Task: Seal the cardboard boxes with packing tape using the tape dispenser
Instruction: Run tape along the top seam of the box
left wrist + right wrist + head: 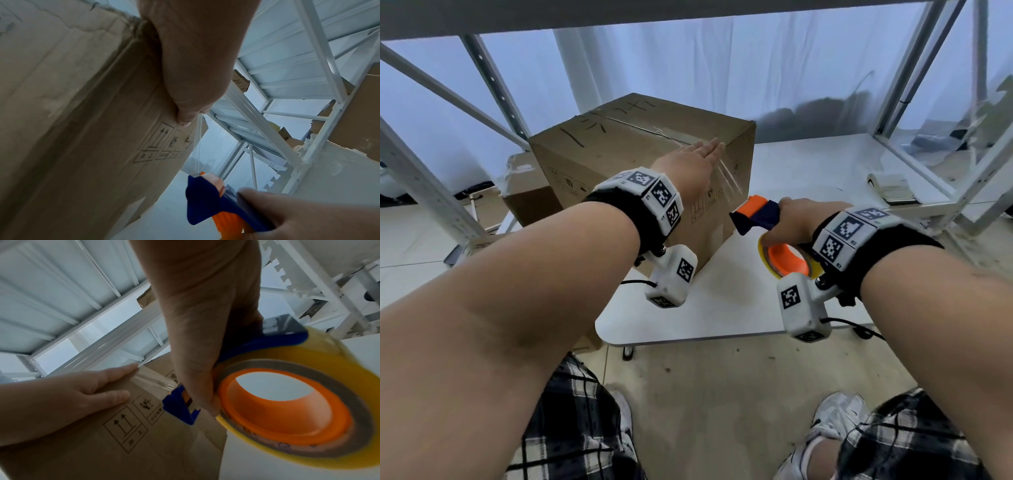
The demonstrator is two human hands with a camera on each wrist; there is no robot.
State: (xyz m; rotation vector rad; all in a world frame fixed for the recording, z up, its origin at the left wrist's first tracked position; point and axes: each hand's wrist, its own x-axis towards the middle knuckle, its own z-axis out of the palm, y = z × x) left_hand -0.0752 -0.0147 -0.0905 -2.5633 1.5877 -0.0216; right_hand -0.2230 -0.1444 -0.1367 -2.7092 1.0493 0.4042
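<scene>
A closed brown cardboard box [626,150] stands on the white table [808,164], one corner turned toward me. My left hand [695,161] lies flat with straight fingers on the box's upper near edge, pressing clear tape [729,178] against the side [156,379]. The clear strip runs down from that hand to the blue and orange tape dispenser [760,214]. My right hand [798,219] grips the dispenser just off the box's near corner, fingers around its yellowish tape roll [287,404]. In the left wrist view my left hand [191,65] rests on the box [72,113], the dispenser [207,199] below.
White metal shelving posts [924,61] stand left and right of the table. A second cardboard box [527,195] sits behind on the left. A small pad-like object [892,188] lies on the table's right. My legs and shoes [839,418] are below.
</scene>
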